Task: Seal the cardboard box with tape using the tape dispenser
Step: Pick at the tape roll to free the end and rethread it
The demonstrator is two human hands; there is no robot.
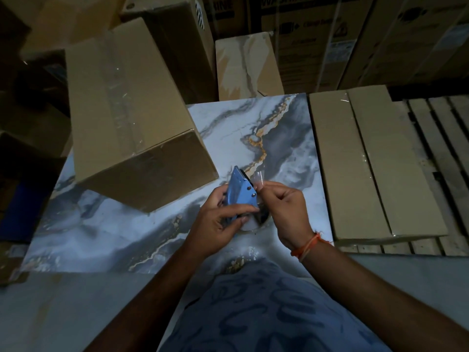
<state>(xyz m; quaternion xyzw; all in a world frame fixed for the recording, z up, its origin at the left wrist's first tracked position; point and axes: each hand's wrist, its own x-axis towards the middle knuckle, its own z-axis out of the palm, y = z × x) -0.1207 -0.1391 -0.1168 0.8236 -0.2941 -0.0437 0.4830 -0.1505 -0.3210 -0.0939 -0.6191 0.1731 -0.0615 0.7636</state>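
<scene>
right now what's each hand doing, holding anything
Left hand: closed around the blue tape dispenser.
Right hand: fingers pinching the loose end of clear tape at the dispenser.

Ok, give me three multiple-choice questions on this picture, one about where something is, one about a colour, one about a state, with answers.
1. Where is the cardboard box relative to the hands?
A. Ahead and to the left
B. On the wooden pallet
C. Under the right arm

2. What colour is the tape dispenser?
A. Red
B. Blue
C. Yellow

3. What is the right hand doing?
A. Resting flat on the marbled tabletop
B. Pinching the clear tape end
C. Lifting a box

Answers: A, it stands on the marbled tabletop at upper left; B, its body is blue in the left hand; B, the fingertips pinch the tape by the dispenser.
</scene>
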